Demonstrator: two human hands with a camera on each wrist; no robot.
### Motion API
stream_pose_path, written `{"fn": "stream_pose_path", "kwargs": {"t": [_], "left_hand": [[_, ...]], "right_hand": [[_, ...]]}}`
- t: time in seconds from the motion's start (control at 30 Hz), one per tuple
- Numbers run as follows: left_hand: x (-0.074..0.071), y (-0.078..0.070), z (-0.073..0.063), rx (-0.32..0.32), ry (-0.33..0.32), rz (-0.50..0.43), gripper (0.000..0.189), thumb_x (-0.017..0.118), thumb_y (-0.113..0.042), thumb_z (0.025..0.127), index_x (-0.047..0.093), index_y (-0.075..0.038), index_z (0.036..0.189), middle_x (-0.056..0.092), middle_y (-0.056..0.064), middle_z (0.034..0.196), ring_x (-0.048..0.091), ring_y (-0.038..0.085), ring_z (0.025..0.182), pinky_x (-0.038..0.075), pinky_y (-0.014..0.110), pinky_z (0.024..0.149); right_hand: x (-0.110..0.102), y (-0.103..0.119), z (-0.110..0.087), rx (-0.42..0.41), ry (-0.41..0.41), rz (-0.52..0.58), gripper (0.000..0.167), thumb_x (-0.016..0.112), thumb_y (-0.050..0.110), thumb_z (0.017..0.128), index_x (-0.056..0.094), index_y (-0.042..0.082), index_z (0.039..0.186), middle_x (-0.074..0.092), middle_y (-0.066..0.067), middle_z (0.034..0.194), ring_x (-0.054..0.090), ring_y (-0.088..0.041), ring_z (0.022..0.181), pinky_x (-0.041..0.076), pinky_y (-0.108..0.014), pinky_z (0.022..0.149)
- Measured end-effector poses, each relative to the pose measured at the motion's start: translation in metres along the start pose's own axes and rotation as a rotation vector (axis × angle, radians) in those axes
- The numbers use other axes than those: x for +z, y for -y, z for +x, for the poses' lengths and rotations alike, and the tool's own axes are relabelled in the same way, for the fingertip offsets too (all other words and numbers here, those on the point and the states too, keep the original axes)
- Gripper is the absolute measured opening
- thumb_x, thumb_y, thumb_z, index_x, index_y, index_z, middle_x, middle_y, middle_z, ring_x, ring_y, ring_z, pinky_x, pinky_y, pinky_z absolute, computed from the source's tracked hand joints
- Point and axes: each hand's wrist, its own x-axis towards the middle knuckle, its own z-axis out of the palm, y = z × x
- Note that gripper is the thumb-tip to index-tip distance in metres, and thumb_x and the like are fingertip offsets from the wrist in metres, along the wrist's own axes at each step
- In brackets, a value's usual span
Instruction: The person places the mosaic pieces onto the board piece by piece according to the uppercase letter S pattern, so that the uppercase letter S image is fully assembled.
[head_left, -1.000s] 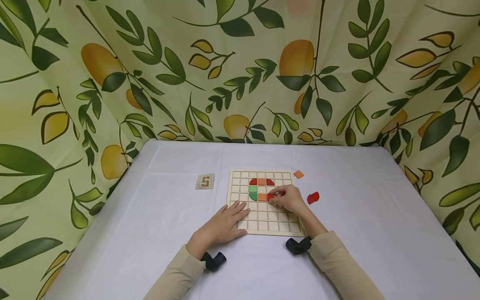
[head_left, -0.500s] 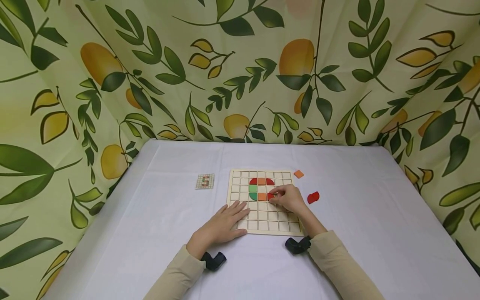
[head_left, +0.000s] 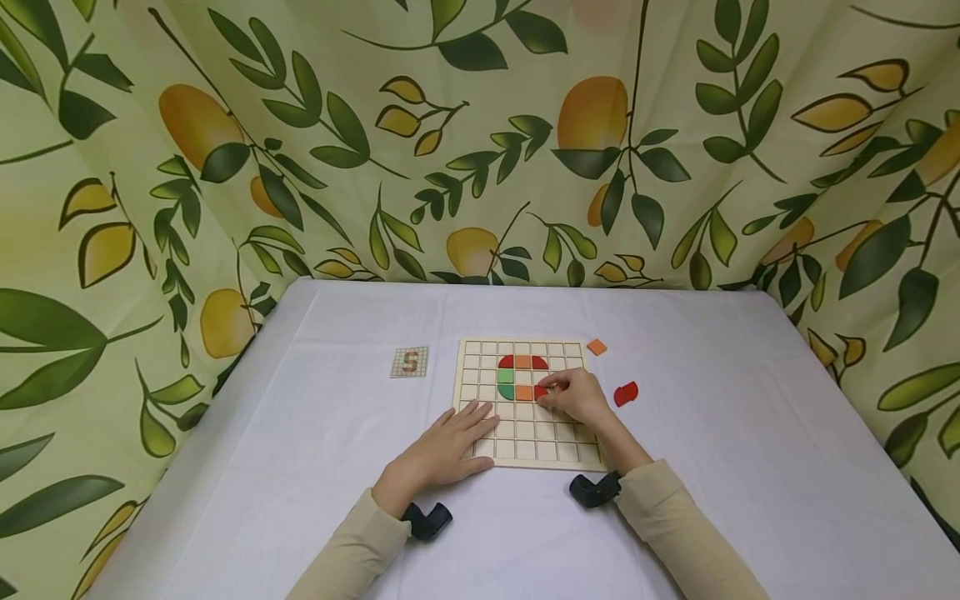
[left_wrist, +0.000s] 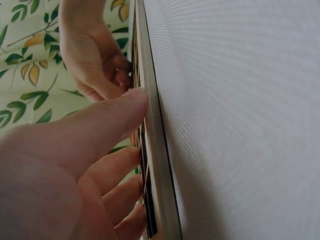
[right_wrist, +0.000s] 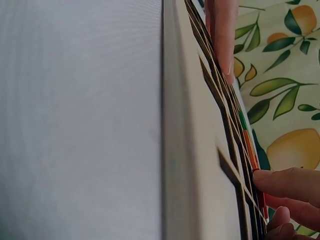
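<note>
A light wooden grid board (head_left: pixel 517 431) lies on the white-covered table. On it, a light green tile (head_left: pixel 506 376), a dark green quarter-round (head_left: pixel 506 391), orange squares (head_left: pixel 523 392) and red quarter-rounds (head_left: pixel 539 363) form a curved figure. With thumb and fingers my right hand (head_left: pixel 577 396) holds a red tile (head_left: pixel 540 391) at the figure's lower right; the fingers partly cover it. In the right wrist view one fingertip (right_wrist: pixel 262 177) rests at that tile. My left hand (head_left: pixel 442 446) lies with fingers spread over the board's lower left, thumb by its front edge.
Left of the board is a small pattern card (head_left: pixel 408 362) with a coloured figure on a grid. Beyond the board's right side lie a loose orange square (head_left: pixel 596 347) and red pieces (head_left: pixel 626 393). A leaf-and-fruit patterned curtain (head_left: pixel 472 167) surrounds the table.
</note>
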Motion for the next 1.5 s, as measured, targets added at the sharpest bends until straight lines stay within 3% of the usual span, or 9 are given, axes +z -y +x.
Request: {"fn": "stream_pose_path", "kwargs": {"t": [0.63, 1.5], "left_hand": [[0.0, 0.0, 0.0, 0.0, 0.001, -0.001, 0.062, 0.057, -0.037, 0.094, 0.038, -0.015, 0.149, 0.03, 0.006, 0.161, 0.021, 0.028, 0.152, 0.023, 0.054, 0.122], [0.002, 0.003, 0.0, 0.014, -0.007, 0.009, 0.062, 0.057, -0.037, 0.094, 0.038, -0.015, 0.148, 0.03, 0.007, 0.16, 0.022, 0.029, 0.152, 0.024, 0.054, 0.121]], "right_hand": [[-0.001, -0.003, 0.0, -0.019, 0.009, 0.017, 0.026, 0.078, 0.011, 0.078, 0.074, 0.003, 0.103, 0.049, -0.001, 0.067, 0.044, -0.013, 0.065, 0.032, -0.021, 0.052], [-0.028, -0.016, -0.01, -0.084, -0.003, 0.015, 0.025, 0.074, 0.013, 0.081, 0.073, -0.001, 0.102, 0.055, -0.001, 0.067, 0.044, -0.012, 0.062, 0.034, -0.021, 0.05]]}}
